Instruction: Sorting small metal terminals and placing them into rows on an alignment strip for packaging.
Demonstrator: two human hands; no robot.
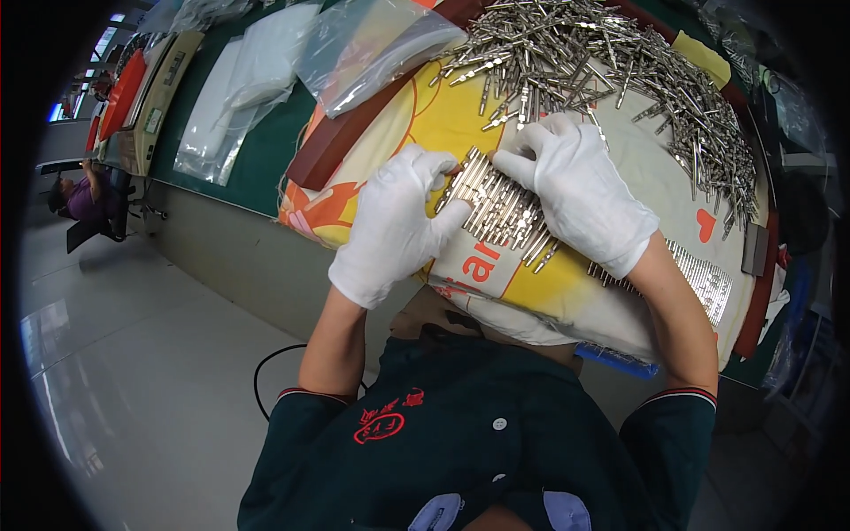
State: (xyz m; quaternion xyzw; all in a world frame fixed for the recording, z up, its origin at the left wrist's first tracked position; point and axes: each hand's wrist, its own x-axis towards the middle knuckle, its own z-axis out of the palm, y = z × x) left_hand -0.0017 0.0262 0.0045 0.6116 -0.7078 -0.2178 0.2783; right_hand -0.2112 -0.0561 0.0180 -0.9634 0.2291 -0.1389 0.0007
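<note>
Slim silvery metal pins [496, 205] lie side by side in a packed row on the printed cloth in front of me, between my two white-gloved hands. At the row's left end my left hand [394, 221] is closed, its curled fingers and thumb gripping the outer pins. Over the row's upper right side sits my right hand [584, 190], fingers bent and thumb against the pins; its palm side is hidden. Just beyond the hands a large loose heap of similar metal pins [567, 53] spreads across the far part of the cloth.
Another neat row of pins [704, 279] lies beside my right forearm. A dark red wooden bar [341, 142] edges the cloth on the left. Clear plastic bags [372, 53] and white sheets [239, 88] rest on the green table [177, 146]. Far left, a person [88, 195] sits.
</note>
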